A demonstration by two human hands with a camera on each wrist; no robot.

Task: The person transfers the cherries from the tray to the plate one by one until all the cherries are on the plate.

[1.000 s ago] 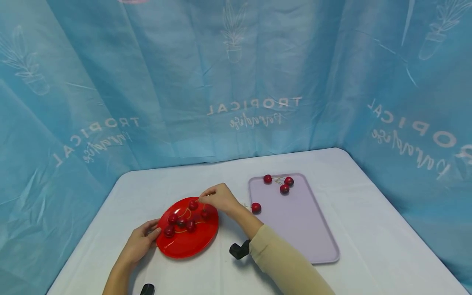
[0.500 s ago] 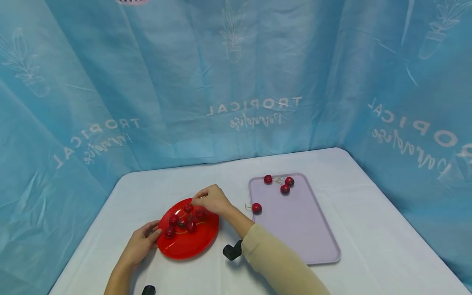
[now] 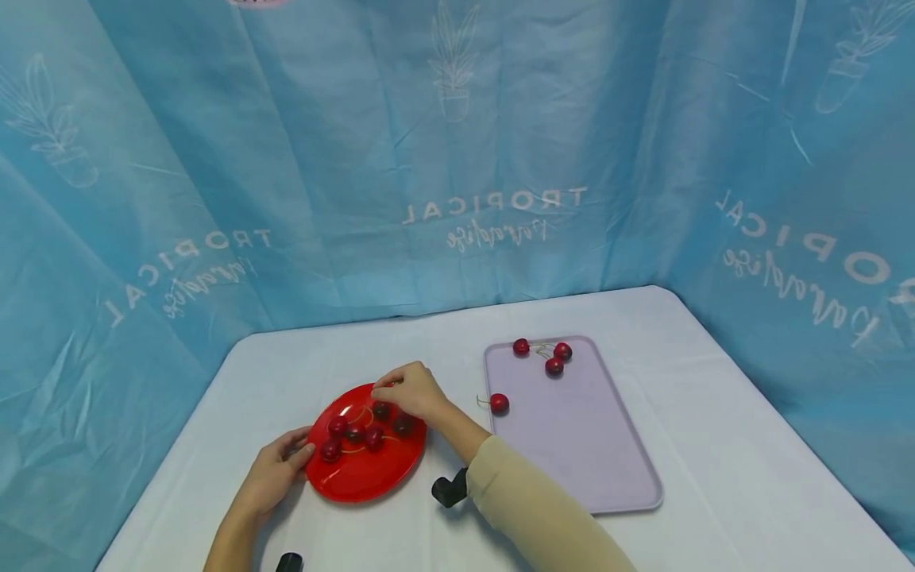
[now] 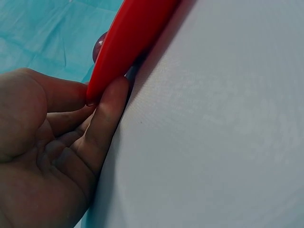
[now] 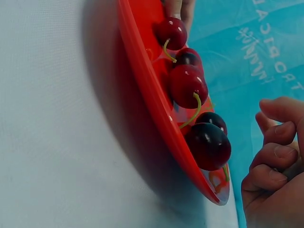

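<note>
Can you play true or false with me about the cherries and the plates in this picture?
1. The round red plate has cherries on it. True.
2. The flat lilac rectangular tray holds no cherries at all. False: three dark red cherries sit near its far end and one more at its left edge.
3. The left hand touches the red plate's rim. True: its fingertips rest at the edge.
4. The right hand is over the lilac tray. False: it is over the far side of the red plate, fingers curled.
5. The table is covered in a green cloth. False: the white tablecloth covers it, with a blue curtain behind.
</note>
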